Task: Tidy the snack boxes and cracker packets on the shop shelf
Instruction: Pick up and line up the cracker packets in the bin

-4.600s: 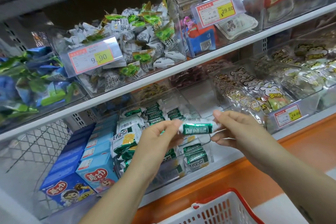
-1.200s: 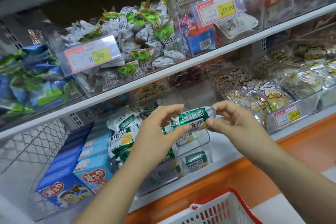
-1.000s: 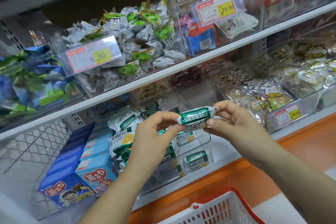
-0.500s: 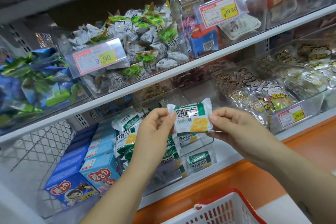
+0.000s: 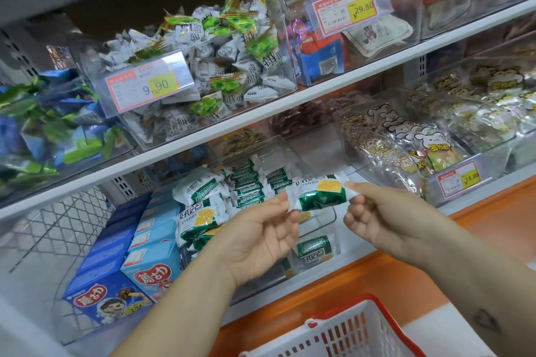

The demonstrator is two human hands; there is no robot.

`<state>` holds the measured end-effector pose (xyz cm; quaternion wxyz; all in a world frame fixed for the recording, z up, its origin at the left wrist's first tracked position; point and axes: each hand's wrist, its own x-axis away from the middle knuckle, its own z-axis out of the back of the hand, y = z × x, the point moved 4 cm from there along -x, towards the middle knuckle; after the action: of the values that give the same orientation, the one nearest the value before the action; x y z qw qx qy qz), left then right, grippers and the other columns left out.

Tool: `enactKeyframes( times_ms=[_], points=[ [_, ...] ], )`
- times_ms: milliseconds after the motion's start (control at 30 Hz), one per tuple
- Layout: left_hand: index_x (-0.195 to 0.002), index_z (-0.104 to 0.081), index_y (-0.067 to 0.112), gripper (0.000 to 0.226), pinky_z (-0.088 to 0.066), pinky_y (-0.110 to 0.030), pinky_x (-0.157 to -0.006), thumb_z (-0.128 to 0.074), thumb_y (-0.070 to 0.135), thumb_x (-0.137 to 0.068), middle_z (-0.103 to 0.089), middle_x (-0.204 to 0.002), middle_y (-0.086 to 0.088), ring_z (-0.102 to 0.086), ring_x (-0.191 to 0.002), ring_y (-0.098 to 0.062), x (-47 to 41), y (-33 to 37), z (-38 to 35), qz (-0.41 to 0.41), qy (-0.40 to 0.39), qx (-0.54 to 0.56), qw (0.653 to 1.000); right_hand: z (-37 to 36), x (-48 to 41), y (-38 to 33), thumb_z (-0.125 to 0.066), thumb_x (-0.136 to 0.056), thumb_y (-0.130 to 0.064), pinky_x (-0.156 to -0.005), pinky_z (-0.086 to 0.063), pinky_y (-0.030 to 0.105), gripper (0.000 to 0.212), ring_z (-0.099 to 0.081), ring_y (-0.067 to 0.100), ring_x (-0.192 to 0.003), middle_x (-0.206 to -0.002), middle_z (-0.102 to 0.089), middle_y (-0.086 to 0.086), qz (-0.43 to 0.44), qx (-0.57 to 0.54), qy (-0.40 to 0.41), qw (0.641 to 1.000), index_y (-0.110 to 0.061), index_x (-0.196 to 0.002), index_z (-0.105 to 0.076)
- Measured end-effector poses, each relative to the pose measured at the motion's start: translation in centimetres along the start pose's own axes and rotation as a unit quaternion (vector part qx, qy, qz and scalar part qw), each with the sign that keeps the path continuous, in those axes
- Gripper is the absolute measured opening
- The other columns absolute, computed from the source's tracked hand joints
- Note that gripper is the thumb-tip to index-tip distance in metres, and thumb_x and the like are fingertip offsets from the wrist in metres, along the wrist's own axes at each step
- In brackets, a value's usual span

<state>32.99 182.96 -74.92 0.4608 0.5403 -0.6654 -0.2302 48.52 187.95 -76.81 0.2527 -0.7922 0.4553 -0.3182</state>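
The left hand (image 5: 261, 236) and right hand (image 5: 383, 219) each pinch one crimped end of a green-and-white cracker packet (image 5: 317, 193). They hold it level in the air before the clear bin (image 5: 333, 227) of matching packets on the lower shelf (image 5: 352, 252). Blue snack boxes (image 5: 145, 269) stand just left of the bin, at the shelf's front edge.

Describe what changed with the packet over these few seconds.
The cracker packet was turned in the hands: green edge toward the camera first, then stood up showing its printed face, now tipped back so that face points upward. The left hand and right hand kept holding its two ends. The binned packets, blue snack boxes and red basket stayed put.
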Motion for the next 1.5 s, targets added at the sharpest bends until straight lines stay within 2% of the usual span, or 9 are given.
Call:
enactKeyframes(
  times_ms=[233,400,567,667,800,1000,1267,1400,1500],
  points=[
    [-0.085,-0.057,-0.001,0.015,-0.054,-0.02,-0.05,-0.06,0.0,-0.07,-0.06,-0.066,-0.011,-0.06,-0.052,-0.013,0.0,0.0,0.1,0.018,-0.015,0.034,0.999,0.0,-0.1,0.4,-0.05,-0.093,-0.004,-0.042,-0.051,0.019,0.027,-0.044,0.005,-0.031,-0.042,-0.046,-0.001,-0.054,-0.087,0.005,0.995,-0.006,-0.066,-0.049],
    [-0.118,-0.058,0.009,0.028,-0.042,-0.013,-0.044,-0.052,0.0,-0.092,-0.056,-0.073,-0.002,-0.048,-0.048,-0.003,-0.1,1.2,0.8,-0.114,0.028,-0.173,0.978,0.2,-0.2,-1.4,-0.054,-0.093,-0.012,-0.059,-0.049,0.023,0.01,-0.026,0.008,-0.033,-0.038,-0.03,-0.003,0.103,0.214,-0.001,0.971,-0.01,-0.084,-0.057],
    [-0.093,-0.063,0.013,0.02,-0.05,-0.015,-0.055,-0.047,0.003,-0.096,-0.068,-0.087,-0.001,-0.069,-0.072,-0.008,1.0,1.8,0.4,-0.205,0.045,-0.297,0.931,-0.7,0.4,-1.5,-0.046,-0.097,-0.024,-0.064,-0.054,0.026,0.018,-0.062,0.016,-0.052,-0.067,-0.067,0.006,0.116,0.209,-0.062,0.969,-0.012,-0.086,-0.056],
    [-0.08,-0.072,0.02,0.026,-0.054,-0.023,-0.068,-0.052,0.01,-0.094,-0.069,-0.091,-0.004,-0.066,-0.079,-0.009,1.4,1.7,0.3,-0.227,0.048,-0.326,0.916,-0.6,0.6,-1.2,-0.056,-0.088,-0.032,-0.066,-0.054,0.024,0.022,-0.062,0.014,-0.062,-0.065,-0.064,-0.003,0.133,0.255,-0.071,0.955,-0.011,-0.079,-0.057],
    [-0.091,-0.066,0.021,0.011,-0.051,-0.016,-0.071,-0.068,0.014,-0.083,-0.068,-0.076,0.005,-0.066,-0.069,-0.004,1.7,1.3,0.1,-0.269,0.059,-0.369,0.888,-0.5,0.7,-1.0,-0.067,-0.081,-0.017,-0.05,-0.038,0.015,0.012,-0.038,0.003,-0.044,-0.048,-0.047,-0.009,0.172,0.296,-0.066,0.937,-0.012,-0.078,-0.057],
    [-0.093,-0.054,0.016,0.029,-0.049,-0.014,-0.064,-0.065,-0.008,-0.081,-0.054,-0.08,0.009,-0.062,-0.065,-0.002,2.0,1.1,-0.3,-0.346,0.065,-0.339,0.872,-0.5,0.1,-0.5,-0.062,-0.084,0.001,-0.062,-0.046,0.021,0.022,-0.047,0.007,-0.052,-0.052,-0.054,-0.009,0.159,0.229,-0.09,0.956,-0.016,-0.084,-0.047],
    [-0.089,-0.054,0.044,0.043,-0.053,-0.03,-0.081,-0.069,0.004,-0.083,-0.059,-0.088,0.014,-0.063,-0.084,-0.007,2.3,0.8,0.0,-0.4,0.069,-0.373,0.834,-1.0,0.7,-0.5,-0.06,-0.085,0.001,-0.08,-0.055,0.03,0.019,-0.062,0.016,-0.077,-0.082,-0.07,0.001,0.169,0.256,-0.098,0.947,-0.013,-0.098,-0.062],
    [-0.095,-0.057,0.042,0.033,-0.048,-0.021,-0.065,-0.064,0.011,-0.087,-0.06,-0.095,-0.005,-0.06,-0.069,-0.006,2.0,1.1,0.3,-0.381,0.071,-0.361,0.848,-1.1,0.8,-0.7,-0.068,-0.079,-0.015,-0.076,-0.048,0.024,0.015,-0.06,0.005,-0.068,-0.065,-0.064,-0.006,0.192,0.294,-0.075,0.933,-0.016,-0.093,-0.062],
    [-0.098,-0.063,0.041,0.026,-0.045,-0.017,-0.066,-0.059,0.016,-0.091,-0.056,-0.113,0.011,-0.057,-0.072,-0.002,2.0,1.3,0.1,-0.404,0.066,-0.435,0.802,-0.9,0.6,-0.6,-0.067,-0.082,-0.016,-0.07,-0.045,0.019,0.01,-0.05,-0.002,-0.049,-0.044,-0.053,-0.011,0.183,0.287,-0.057,0.939,-0.01,-0.087,-0.062]
  ],
)
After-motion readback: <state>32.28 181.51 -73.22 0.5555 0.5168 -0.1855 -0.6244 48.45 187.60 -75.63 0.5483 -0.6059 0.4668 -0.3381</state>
